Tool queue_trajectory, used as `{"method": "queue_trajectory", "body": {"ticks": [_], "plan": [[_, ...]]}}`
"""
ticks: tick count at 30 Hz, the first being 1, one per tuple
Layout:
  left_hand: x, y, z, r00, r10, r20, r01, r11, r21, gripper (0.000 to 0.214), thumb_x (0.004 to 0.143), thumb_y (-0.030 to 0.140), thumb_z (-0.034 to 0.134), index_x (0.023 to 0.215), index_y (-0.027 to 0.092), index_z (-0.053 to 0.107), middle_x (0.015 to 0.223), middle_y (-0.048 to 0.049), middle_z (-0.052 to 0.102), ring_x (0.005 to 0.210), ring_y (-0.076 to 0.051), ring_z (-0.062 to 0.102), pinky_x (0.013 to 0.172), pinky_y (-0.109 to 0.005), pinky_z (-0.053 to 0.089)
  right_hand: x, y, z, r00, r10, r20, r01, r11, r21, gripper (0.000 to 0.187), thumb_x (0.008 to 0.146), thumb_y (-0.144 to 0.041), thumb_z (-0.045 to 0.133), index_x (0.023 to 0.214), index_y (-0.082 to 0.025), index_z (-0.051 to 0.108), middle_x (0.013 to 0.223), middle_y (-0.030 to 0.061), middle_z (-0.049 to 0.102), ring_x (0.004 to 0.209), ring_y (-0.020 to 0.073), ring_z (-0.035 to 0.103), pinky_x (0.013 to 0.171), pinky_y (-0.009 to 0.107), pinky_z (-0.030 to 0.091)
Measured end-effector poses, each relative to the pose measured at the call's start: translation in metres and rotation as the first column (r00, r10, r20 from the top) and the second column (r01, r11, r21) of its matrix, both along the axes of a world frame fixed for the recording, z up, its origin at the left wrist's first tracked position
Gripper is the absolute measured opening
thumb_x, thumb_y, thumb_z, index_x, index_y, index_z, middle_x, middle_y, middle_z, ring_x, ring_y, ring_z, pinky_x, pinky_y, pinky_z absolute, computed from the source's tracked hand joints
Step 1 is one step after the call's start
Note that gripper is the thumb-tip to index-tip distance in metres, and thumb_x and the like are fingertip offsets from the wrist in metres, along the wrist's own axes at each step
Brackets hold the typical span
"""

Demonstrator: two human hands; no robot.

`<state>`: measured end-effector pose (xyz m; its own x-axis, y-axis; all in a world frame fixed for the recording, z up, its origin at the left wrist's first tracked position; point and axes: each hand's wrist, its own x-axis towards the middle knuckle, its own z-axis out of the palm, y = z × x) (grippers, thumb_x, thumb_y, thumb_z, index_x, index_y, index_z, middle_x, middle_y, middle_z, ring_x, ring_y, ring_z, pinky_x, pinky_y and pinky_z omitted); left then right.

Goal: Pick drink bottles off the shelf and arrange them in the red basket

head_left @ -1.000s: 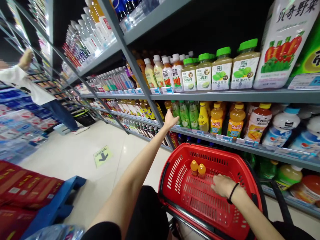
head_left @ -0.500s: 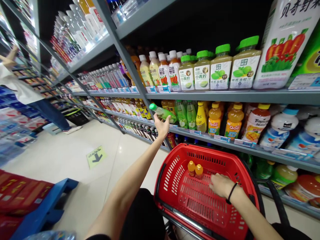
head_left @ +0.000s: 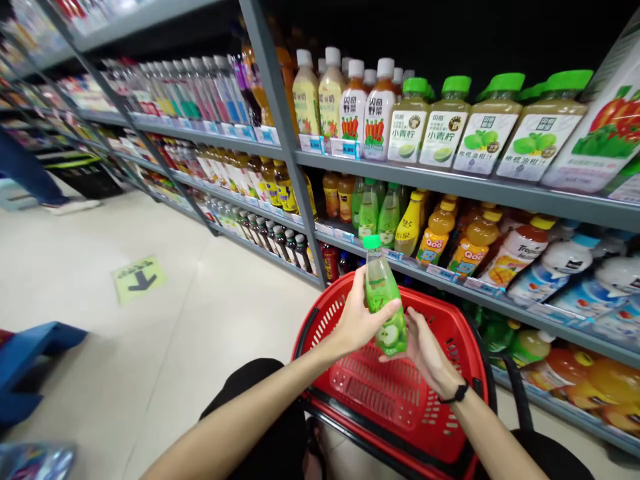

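A clear bottle of green apple drink (head_left: 384,293) with a green cap stands slightly tilted above the red shopping basket (head_left: 370,387). My left hand (head_left: 363,313) is closed around its middle, thumb across the front. At the bottle's lower end, my right hand (head_left: 425,350), with a black band on the wrist, cups the base between thumb and fingers. Both hands and the bottle cover part of the basket's inside, and the two small orange-capped bottles there are hidden.
On the shelf (head_left: 450,180) ahead stand rows of drinks, including more green apple bottles (head_left: 369,208) and orange Qoo bottles (head_left: 437,233). A blue pallet (head_left: 40,360) lies at the left. A floor sticker (head_left: 139,280) bears an arrow. Another person's leg (head_left: 30,170) shows far left.
My left hand has brought the green bottle from the shelf edge to over the basket and turned it upright. My right hand has risen from inside the basket to the bottle's base. The view has shifted right.
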<state>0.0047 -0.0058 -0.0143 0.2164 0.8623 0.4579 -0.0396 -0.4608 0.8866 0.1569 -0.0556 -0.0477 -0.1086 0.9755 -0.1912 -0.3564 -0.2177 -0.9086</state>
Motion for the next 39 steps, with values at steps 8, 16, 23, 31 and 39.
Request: {"method": "queue_trajectory", "body": {"ticks": [8,16,23,31,39], "plan": [[-0.017,-0.011,-0.001,0.972,-0.084,-0.218,0.102,0.992,0.073,0.081,0.087,0.047,0.076,0.148,0.016,0.033,0.129,-0.0144,0.059,0.116,-0.029,0.062,0.103,-0.045,0.053,-0.026,-0.015,-0.018,0.989,-0.121,0.086,0.125,0.991,-0.043,0.074,0.074,-0.089,0.061,0.102,-0.021,0.064,0.076,0.0042,0.072,0.073,0.0259,0.071,0.050,0.033,0.057],[-0.027,-0.004,-0.008,0.934,-0.221,-0.280,0.257,0.961,0.100,0.064,0.095,0.051,0.062,0.141,0.017,0.033,0.107,-0.0097,0.065,0.089,-0.024,0.066,0.081,-0.041,0.057,-0.030,-0.031,-0.018,0.991,0.010,0.134,0.004,0.995,-0.104,0.077,0.075,-0.095,0.054,0.095,-0.022,0.065,0.068,0.0065,0.070,0.070,0.0291,0.071,0.049,0.036,0.056],[-0.025,-0.003,-0.011,0.930,-0.186,-0.318,0.239,0.961,0.137,0.068,0.095,0.051,0.062,0.144,0.017,0.030,0.101,-0.0062,0.063,0.086,-0.023,0.064,0.081,-0.039,0.056,-0.025,-0.030,-0.017,0.989,0.057,0.134,-0.036,0.987,-0.155,0.081,0.076,-0.095,0.052,0.107,-0.021,0.066,0.069,0.0072,0.071,0.073,0.0311,0.072,0.050,0.037,0.057],[-0.019,-0.003,-0.016,0.938,-0.193,-0.289,0.240,0.961,0.139,0.060,0.095,0.047,0.062,0.138,0.018,0.033,0.099,-0.0050,0.061,0.083,-0.020,0.062,0.076,-0.035,0.054,-0.022,-0.031,-0.017,0.989,0.017,0.150,0.007,0.987,-0.163,0.078,0.076,-0.092,0.053,0.106,-0.021,0.065,0.069,0.0070,0.071,0.073,0.0311,0.072,0.048,0.037,0.057],[-0.019,-0.002,-0.018,0.934,-0.183,-0.306,0.235,0.961,0.143,0.060,0.094,0.049,0.063,0.137,0.018,0.034,0.097,-0.0045,0.061,0.082,-0.021,0.062,0.073,-0.034,0.054,-0.020,-0.030,-0.019,0.989,0.019,0.150,0.006,0.986,-0.166,0.071,0.078,-0.088,0.055,0.104,-0.023,0.064,0.070,0.0067,0.071,0.075,0.0318,0.073,0.048,0.038,0.057]]}}
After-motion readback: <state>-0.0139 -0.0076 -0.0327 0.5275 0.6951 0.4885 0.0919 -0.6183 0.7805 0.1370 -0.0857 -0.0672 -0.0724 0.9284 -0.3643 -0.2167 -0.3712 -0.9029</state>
